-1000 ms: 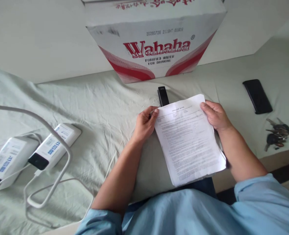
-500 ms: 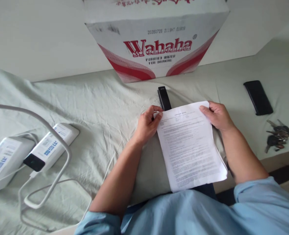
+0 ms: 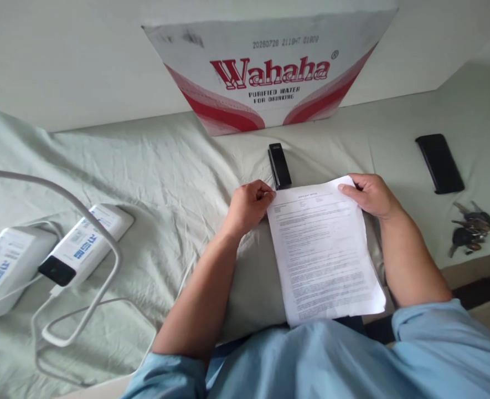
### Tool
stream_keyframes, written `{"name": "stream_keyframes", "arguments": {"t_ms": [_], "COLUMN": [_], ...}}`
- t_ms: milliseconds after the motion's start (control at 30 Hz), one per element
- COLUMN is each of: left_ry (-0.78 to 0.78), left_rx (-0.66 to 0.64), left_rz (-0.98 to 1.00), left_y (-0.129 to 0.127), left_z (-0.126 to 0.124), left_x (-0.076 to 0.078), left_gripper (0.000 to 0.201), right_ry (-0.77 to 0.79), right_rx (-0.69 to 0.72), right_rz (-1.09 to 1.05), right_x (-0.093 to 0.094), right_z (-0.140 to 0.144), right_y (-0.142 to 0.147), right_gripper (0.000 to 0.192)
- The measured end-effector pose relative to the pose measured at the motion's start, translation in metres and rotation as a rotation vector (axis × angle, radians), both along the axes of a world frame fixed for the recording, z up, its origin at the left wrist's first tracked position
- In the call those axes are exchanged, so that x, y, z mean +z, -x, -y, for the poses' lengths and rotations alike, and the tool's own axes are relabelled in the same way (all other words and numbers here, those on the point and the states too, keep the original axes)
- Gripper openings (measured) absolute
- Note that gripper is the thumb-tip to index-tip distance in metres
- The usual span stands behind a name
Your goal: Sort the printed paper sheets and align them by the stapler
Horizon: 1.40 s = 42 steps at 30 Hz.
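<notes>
Head view, looking down over a pale green sheet [image 3: 153, 166] that is covering the surface.

Left hand [image 3: 248, 206]: the grip is curling nearly closed, fingertips pinching the top left corner of the printed paper [image 3: 323, 249]. Knuckles are facing up; the thumb side is hidden under the fingers, so how tightly the corner is being pinched cannot be told.

Right hand [image 3: 371, 195]: the grip is lying half open, fingers stretching flat over the top right corner of the paper, thumb along its upper edge. It is pressing or holding that corner; whether any finger is reaching under the sheet cannot be told.

The paper is lying between the two hands, slightly tilted, its lower edge reaching the person's blue-clothed lap. More than one sheet seems to be stacking there, judging by the edges at the lower right.

A black stapler [image 3: 279, 165] is sitting just beyond the paper's top left corner, near the left hand, apart from it.

Behind it a Wahaha carton [image 3: 269, 72] is standing against the wall. To the right, well apart, a black phone [image 3: 439, 163] and a bunch of keys [image 3: 471, 226] are lying. Far left, two white power banks [image 3: 53, 252] with white cables [image 3: 82, 310] are resting on the sheet.
</notes>
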<state>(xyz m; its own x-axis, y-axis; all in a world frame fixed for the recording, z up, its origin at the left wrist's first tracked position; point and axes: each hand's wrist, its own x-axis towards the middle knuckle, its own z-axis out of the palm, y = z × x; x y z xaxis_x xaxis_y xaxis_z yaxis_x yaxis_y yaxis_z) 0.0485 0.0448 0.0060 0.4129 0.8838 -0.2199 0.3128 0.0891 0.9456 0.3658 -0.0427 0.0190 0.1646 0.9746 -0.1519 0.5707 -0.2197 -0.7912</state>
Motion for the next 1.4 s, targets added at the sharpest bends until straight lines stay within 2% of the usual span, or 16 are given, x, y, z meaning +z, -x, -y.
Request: {"name": "stream_keyframes", "arguments": {"t_ms": [200, 333, 500, 700, 967, 1233, 1400], "left_ry": [-0.113, -0.138, -0.155, -0.232, -0.273, -0.316, -0.357], "left_rx": [0.126, 0.178, 0.154, 0.101, 0.125, 0.153, 0.154], "left_rz": [-0.051, -0.045, -0.076, -0.127, -0.176, -0.195, -0.197], "left_y": [-0.005, -0.006, -0.005, -0.007, -0.013, -0.013, -0.013], "left_z": [0.003, 0.004, 0.004, 0.004, 0.005, 0.012, 0.014], "left_x": [-0.005, -0.005, -0.005, -0.004, -0.003, -0.004, -0.01], "left_gripper": [0.005, 0.006, 0.008, 0.011, 0.012, 0.016, 0.018], "right_ry": [-0.031, -0.121, -0.175, -0.12, -0.074, -0.102, -0.145], "right_rx": [-0.053, -0.135, -0.168, -0.131, -0.119, -0.183, -0.16], "right_rz": [0.062, 0.119, 0.03, 0.047, 0.009, -0.029, 0.023], "right_x": [0.005, 0.002, -0.008, -0.002, -0.005, -0.01, -0.012], "right_z": [-0.002, -0.001, -0.002, -0.004, -0.005, -0.006, -0.005], "right_y": [0.011, 0.009, -0.002, 0.0, -0.002, -0.004, -0.007], "right_gripper": [0.046, 0.053, 0.032, 0.035, 0.041, 0.032, 0.029]}}
